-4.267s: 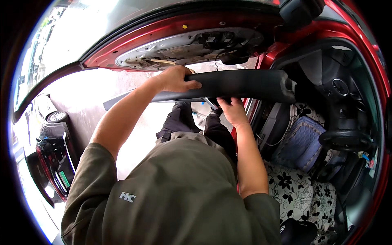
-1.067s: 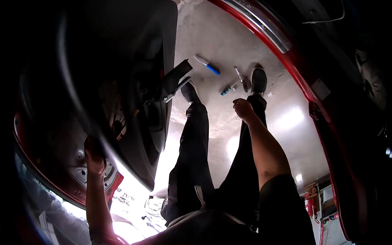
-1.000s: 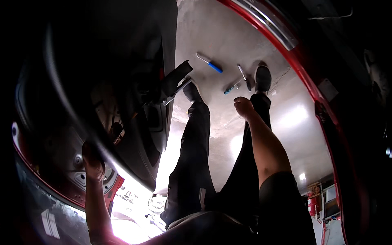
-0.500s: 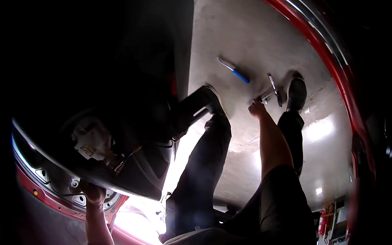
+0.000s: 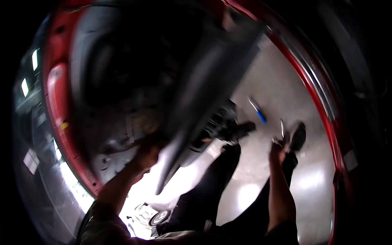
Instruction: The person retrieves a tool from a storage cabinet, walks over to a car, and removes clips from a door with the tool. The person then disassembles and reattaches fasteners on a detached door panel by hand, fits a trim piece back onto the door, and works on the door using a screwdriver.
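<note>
A dark door panel (image 5: 204, 85), smeared by motion, stands tilted and edge-on in the middle of the view. My left hand (image 5: 148, 154) is closed at the panel's near left edge, its fingertips lost in shadow. Low on the right, my right hand (image 5: 277, 153) is closed around a small metal tool (image 5: 278, 141) near the floor; blur hides the tool's kind. Just beyond that hand lies a slim tool with a shiny shaft (image 5: 282, 127). Farther off, a blue-handled pry tool (image 5: 258, 112) rests on the concrete floor (image 5: 261, 77).
To the left, the red car door (image 5: 61, 102) shows its bare inner side. Red bodywork (image 5: 316, 102) with a bright sill strip curves along the right. My shoe (image 5: 298, 136) is close to the right hand. A black part (image 5: 228, 126) with openings sits beside the panel.
The door panel has swung up and turned edge-on, with my left hand moving right and upward along with it. My view has shifted left, and more of the door shows. The right hand stays low near the floor.
</note>
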Available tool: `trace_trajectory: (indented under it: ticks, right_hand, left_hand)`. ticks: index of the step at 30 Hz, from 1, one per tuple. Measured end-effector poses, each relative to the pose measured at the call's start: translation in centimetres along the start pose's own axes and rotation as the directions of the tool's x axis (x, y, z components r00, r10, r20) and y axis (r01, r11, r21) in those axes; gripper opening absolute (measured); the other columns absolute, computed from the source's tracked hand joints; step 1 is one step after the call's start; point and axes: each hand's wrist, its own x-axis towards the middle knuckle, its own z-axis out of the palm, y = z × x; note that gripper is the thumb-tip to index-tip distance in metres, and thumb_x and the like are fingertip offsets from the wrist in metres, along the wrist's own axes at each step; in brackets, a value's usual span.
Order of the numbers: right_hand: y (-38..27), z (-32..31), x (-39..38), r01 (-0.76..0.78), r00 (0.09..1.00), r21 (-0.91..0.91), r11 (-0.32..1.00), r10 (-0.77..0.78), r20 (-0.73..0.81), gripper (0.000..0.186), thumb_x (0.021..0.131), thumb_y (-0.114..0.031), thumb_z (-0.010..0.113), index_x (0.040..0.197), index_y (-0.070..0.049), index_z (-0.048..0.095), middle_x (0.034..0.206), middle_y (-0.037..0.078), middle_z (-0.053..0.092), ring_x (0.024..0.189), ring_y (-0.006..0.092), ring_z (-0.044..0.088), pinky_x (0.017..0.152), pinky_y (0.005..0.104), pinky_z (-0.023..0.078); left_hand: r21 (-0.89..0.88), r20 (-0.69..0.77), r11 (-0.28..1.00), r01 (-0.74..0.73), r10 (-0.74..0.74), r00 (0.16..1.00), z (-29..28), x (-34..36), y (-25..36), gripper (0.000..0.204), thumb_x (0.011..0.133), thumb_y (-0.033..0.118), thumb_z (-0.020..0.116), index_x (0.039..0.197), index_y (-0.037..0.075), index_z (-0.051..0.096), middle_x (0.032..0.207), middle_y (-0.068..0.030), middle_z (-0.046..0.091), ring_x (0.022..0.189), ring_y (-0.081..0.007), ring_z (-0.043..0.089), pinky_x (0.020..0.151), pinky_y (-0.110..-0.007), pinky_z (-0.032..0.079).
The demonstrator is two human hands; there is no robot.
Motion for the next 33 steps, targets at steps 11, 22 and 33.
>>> trace_trajectory:
  ticks: [11,22,33]
  right_hand:
    - [-38.6,-27.4,-19.3,0.708,0.483,0.674,0.209,-0.84,-0.246,0.041,0.097,-0.012,0.075,0.134,0.001,0.062,0.123,0.013,0.07,0.08,0.0089,0.061,0.07,0.0206,0.047]
    - [-53.5,-22.7,-25.6,0.799,0.212,0.6,0.024,-0.946,-0.245,0.039,0.1,-0.01,0.073,0.134,0.008,0.063,0.109,0.01,0.074,0.087,0.0055,0.066,0.076,0.0163,0.049]
    - [-54.3,-22.2,-27.0,0.456,0.529,0.857,0.239,-0.848,-0.045,0.034,0.101,-0.008,0.073,0.132,0.004,0.065,0.106,0.012,0.076,0.081,0.0062,0.067,0.07,0.0209,0.053]
  left_hand:
    - [-0.383,0.098,0.822,0.422,-0.418,0.903,-1.9,3.2,7.4,0.061,0.096,0.058,0.055,0.111,0.004,0.078,0.094,-0.0229,0.075,0.093,-0.0365,0.074,0.088,-0.047,0.056]
    - [-0.408,0.193,0.805,0.432,-0.387,0.902,-0.1,3.0,6.9,0.07,0.098,0.066,0.049,0.122,0.004,0.073,0.113,-0.025,0.074,0.111,-0.0443,0.069,0.099,-0.049,0.053]
    - [-0.414,0.235,0.783,0.465,-0.402,0.885,-3.4,2.8,8.0,0.074,0.095,0.07,0.052,0.114,0.002,0.073,0.107,-0.0259,0.074,0.106,-0.0444,0.071,0.096,-0.05,0.054]
